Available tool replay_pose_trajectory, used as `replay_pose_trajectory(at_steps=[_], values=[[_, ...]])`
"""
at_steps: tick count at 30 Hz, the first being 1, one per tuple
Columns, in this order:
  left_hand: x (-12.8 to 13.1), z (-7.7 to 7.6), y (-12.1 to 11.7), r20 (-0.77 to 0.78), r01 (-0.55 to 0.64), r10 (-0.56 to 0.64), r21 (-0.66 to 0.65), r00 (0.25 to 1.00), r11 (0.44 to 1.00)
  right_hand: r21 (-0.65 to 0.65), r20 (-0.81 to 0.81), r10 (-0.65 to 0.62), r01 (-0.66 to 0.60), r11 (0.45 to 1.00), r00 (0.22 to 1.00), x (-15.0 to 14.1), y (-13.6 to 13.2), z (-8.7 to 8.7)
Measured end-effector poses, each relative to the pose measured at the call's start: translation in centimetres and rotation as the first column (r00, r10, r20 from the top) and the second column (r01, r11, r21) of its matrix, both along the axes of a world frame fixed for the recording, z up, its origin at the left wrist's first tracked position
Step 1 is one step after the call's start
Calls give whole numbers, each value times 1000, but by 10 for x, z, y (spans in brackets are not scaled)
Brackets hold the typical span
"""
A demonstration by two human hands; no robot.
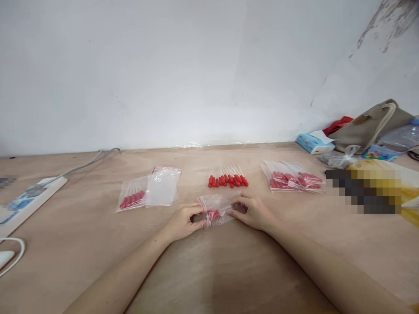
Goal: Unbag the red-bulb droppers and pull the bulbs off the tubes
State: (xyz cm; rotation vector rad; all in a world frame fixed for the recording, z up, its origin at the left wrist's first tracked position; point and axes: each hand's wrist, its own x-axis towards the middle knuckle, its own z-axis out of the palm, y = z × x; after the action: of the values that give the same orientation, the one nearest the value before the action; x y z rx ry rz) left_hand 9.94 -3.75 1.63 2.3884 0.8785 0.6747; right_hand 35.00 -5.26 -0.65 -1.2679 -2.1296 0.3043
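Note:
A clear zip bag (223,205) with a red seal line lies between my hands, several red-tipped pieces (214,215) showing inside it. My left hand (187,221) pinches the bag at its red-lined edge. At the opposite end, my right hand (250,211) is closed on the plastic with thumb and fingers. Just beyond the bag is a row of loose thin pale sticks with red ends (229,180). What exactly these sticks are, I cannot make out.
At left lie a bag of red-ended sticks (131,198) and flat clear bags (163,186). Several filled bags (293,176) overlap at right. A power strip (36,196) sits far left; a tissue pack (314,142), a beige bag (366,124) and yellow packaging (376,168) are far right.

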Motion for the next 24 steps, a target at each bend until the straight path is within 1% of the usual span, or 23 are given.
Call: replay_pose_trajectory(at_steps=[3, 8, 10, 13, 15, 17, 20, 22, 24], values=[[4, 1, -1, -24, 10, -10, 6, 1000, 1000, 15, 22, -18, 18, 1000, 1000, -3, -1, -1], [11, 1, -6, -48, -43, 43, -6, 998, 999, 22, 3, 44, -44, 999, 999, 1, 0, -2], [11, 1, -7, -84, -52, 54, 29, 995, 998, 4, -5, 57, -57, 998, 998, 3, 0, -3], [10, 3, -8, -134, -65, 81, 119, 988, 991, -28, -14, 55, -55, 998, 998, 5, 2, -3], [8, 3, -8, -137, -67, 87, 144, 987, 987, -33, -21, 39, -40, 999, 999, 6, 2, -4], [5, 1, -8, -101, -79, 90, 104, 991, 991, -15, -22, 33, -34, 999, 999, 7, 3, -4], [-2, -4, -4, 32, -116, 117, -38, 993, 993, 26, -20, 33, -32, 999, 999, 8, 4, -3], [-8, -5, 2, 136, -145, 167, -154, 977, 977, 36, -22, 31, -30, 999, 999, 8, 5, -3], [-18, -1, 12, 197, -165, 223, -274, 955, 948, 31, -24, 31, -30, 999, 999, 8, 5, -3]])
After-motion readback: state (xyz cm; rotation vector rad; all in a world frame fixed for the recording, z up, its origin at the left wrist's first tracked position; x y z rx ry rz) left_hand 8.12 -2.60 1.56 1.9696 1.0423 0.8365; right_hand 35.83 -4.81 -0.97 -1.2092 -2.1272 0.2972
